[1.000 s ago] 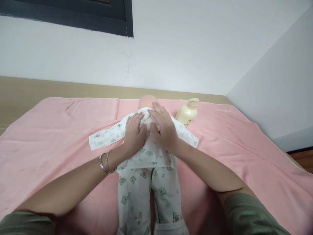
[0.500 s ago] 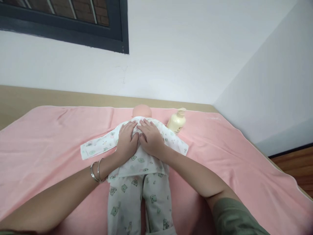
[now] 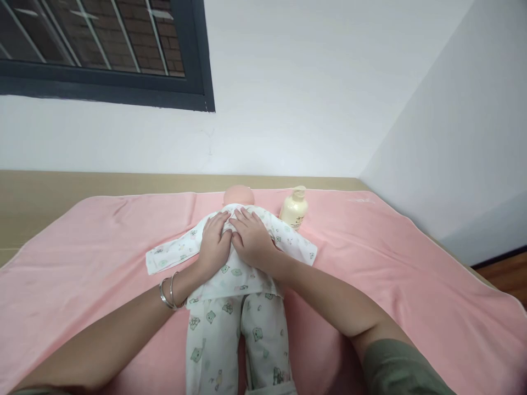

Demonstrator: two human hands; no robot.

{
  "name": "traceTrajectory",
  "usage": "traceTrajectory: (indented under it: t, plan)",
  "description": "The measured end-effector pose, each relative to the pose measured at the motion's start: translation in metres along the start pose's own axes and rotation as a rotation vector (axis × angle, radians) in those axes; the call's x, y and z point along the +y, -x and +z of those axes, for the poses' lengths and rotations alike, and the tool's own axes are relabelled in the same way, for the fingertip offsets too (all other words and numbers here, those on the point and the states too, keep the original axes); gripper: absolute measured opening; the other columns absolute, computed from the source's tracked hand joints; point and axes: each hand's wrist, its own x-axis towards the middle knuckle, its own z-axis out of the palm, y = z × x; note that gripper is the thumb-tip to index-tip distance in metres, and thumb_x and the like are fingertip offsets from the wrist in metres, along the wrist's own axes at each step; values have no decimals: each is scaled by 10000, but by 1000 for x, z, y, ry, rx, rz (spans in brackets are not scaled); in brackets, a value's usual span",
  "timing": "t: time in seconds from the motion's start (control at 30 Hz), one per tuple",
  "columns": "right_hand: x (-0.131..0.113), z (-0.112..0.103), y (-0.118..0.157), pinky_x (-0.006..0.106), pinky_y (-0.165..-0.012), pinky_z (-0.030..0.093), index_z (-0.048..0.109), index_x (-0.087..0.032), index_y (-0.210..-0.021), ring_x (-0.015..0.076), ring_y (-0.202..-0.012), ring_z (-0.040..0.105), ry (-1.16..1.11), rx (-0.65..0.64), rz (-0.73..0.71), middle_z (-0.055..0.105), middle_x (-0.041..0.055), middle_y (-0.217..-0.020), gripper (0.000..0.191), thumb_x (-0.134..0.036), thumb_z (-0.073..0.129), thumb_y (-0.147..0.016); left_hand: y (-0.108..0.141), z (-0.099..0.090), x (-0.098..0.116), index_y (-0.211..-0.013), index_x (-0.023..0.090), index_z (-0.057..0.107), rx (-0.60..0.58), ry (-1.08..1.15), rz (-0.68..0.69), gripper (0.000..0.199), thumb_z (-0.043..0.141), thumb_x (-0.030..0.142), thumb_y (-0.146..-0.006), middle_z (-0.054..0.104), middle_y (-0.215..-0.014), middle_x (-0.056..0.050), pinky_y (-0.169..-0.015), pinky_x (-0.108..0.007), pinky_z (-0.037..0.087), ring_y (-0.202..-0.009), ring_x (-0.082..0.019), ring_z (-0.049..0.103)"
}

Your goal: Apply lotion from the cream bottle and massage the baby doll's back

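A baby doll (image 3: 239, 195) lies on a pink sheet, its bald head toward the wall. It wears a white printed top (image 3: 234, 280) with long sleeves spread to both sides, and matching printed trousers (image 3: 214, 340). My left hand (image 3: 215, 241) rests flat on the upper part of the top, two silver bangles at its wrist. Beside it, my right hand (image 3: 253, 238) also lies flat there, fingers extended, the thumbs close together. Neither hand grips anything. The doll's face and the cloth under my palms are hidden.
A cream pump bottle (image 3: 294, 209) stands just right of the doll's shoulder. The pink sheet (image 3: 370, 252) covers most of a wooden surface (image 3: 49, 189) that meets the white wall (image 3: 288, 109). A dark-framed barred window (image 3: 193, 71) is at upper left.
The camera view has tilted up slightly, showing more of the window. Both hands stay on the doll's top, with only a slight shift of the left hand and forearm.
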Motion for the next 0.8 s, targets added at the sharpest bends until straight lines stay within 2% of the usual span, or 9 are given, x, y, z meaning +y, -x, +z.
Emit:
traceTrajectory:
  t: [0.37,0.47,0.53,0.57,0.6,0.7,0.77,0.8]
  plan:
    - [1,4,1,532,-1229,279,616,-77,-1352,311,-1444,389,-41,26,17,503,149,-1483,428,-160,469,-958,-3,5,-3,-1283,144,630,14,-28,24,481,416,237,-863,624,-1393,-133,-1223,-518,367,-1347,-269,542]
    - [6,6,-1,552,-1212,309,609,-71,-1366,321,-1433,405,-39,57,1,515,156,-1470,458,-176,437,-955,-7,-9,5,-1291,125,635,-96,-139,91,479,430,264,-881,625,-1402,-151,-1232,-539,349,-1366,-290,537]
    - [11,7,-2,574,-1193,339,622,-62,-1350,336,-1415,431,-39,78,-18,537,166,-1445,474,-188,410,-945,-5,-38,15,-1308,136,639,-227,-191,96,476,466,319,-903,593,-1451,-149,-1247,-536,332,-1407,-298,508]
    - [14,7,-2,585,-1178,360,642,-71,-1327,344,-1405,445,-35,85,-27,542,164,-1440,475,-189,397,-938,-1,-59,21,-1323,158,636,-253,-178,65,476,480,349,-916,579,-1472,-133,-1240,-513,356,-1421,-288,498]
    - [17,6,-1,599,-1157,385,648,-67,-1317,356,-1393,458,-19,87,-45,546,168,-1434,483,-196,380,-937,6,-83,27,-1339,186,631,-219,-146,16,473,484,376,-931,573,-1483,-111,-1225,-485,390,-1419,-271,504]
    - [27,1,2,617,-1119,431,657,-36,-1291,384,-1356,496,37,92,-123,572,197,-1393,508,-234,314,-972,41,-165,40,-1279,231,667,54,-51,-115,421,564,399,-907,653,-1390,-84,-1158,-444,473,-1330,-258,589]
    - [32,1,-2,609,-1096,461,669,-60,-1272,391,-1322,524,30,93,-164,601,204,-1347,505,-290,306,-1008,76,-215,36,-1172,207,692,347,8,-220,356,593,361,-867,748,-1189,-94,-1073,-438,530,-1177,-256,677]
    - [30,5,-8,605,-1074,480,685,-114,-1258,385,-1304,539,9,112,-176,613,189,-1328,475,-313,328,-1015,98,-237,29,-1107,187,695,520,14,-268,322,588,340,-845,770,-1077,-92,-1024,-434,550,-1084,-248,705]
